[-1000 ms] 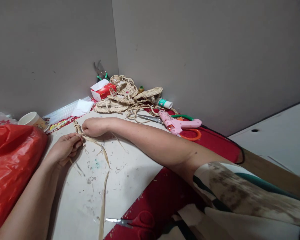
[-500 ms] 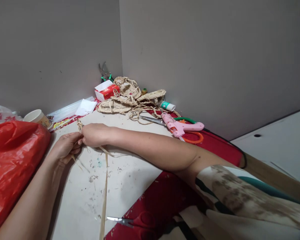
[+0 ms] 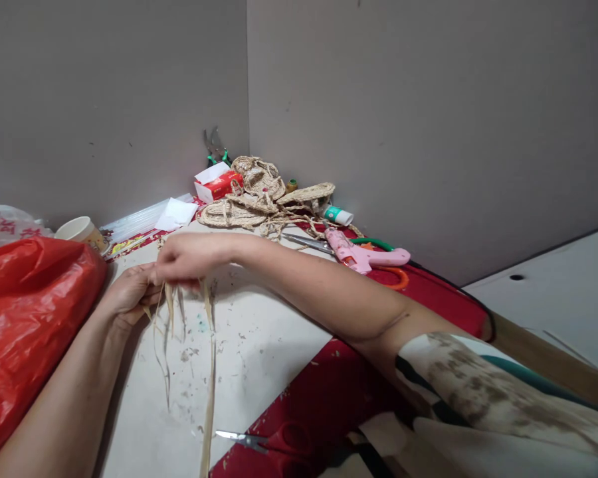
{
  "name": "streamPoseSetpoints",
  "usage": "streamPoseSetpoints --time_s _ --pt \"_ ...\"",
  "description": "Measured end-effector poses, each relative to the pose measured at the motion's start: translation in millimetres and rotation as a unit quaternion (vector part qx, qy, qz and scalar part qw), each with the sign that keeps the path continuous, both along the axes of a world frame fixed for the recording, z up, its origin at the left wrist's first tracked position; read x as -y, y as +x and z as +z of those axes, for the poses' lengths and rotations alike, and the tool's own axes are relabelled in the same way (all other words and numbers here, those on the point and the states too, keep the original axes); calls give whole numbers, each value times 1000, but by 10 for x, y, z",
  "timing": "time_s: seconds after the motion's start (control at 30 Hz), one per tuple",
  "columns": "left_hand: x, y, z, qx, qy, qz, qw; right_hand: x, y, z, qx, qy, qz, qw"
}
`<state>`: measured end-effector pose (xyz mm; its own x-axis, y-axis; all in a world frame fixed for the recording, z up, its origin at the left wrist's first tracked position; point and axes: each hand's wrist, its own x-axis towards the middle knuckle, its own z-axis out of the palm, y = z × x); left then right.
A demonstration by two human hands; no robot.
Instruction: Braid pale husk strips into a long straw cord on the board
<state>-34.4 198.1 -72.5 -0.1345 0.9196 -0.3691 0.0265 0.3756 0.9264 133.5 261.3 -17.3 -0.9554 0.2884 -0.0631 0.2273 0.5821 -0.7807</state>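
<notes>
My left hand (image 3: 132, 291) and my right hand (image 3: 189, 257) meet over the white board, fingers closed and touching. Between them they pinch pale straw strands (image 3: 169, 311), whose loose ends dangle below my right hand. A scrap of braided straw shows just above the right knuckles; most of it is hidden behind the hand. One long flat straw strip (image 3: 208, 392) runs down the board toward me from below my right hand. The fingertips themselves are partly covered, so their exact grip is hard to see.
A red plastic bag (image 3: 34, 332) bulges beside my left forearm, with a paper cup (image 3: 82, 232) behind it. Coiled straw braids (image 3: 234, 214), a red box (image 3: 220, 184) and pruning shears (image 3: 216, 147) fill the corner. A pink glue gun (image 3: 363, 255) lies right; red-handled scissors (image 3: 264, 443) lie in front.
My right hand has shifted slightly left and turned over the left hand. More loose straw ends now hang below it, and the braided piece is more covered. The view has moved a little.
</notes>
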Motion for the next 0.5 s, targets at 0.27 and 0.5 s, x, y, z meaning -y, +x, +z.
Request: streamPoseSetpoints --time_s 0.27,0.5 --pt "-28 -5 -17 46 18 -12 999 -153 -228 -348 -4 -157 -198 968" --pt "-26 54 -14 34 20 -8 999 -252 -261 -413 38 -94 -182 978"
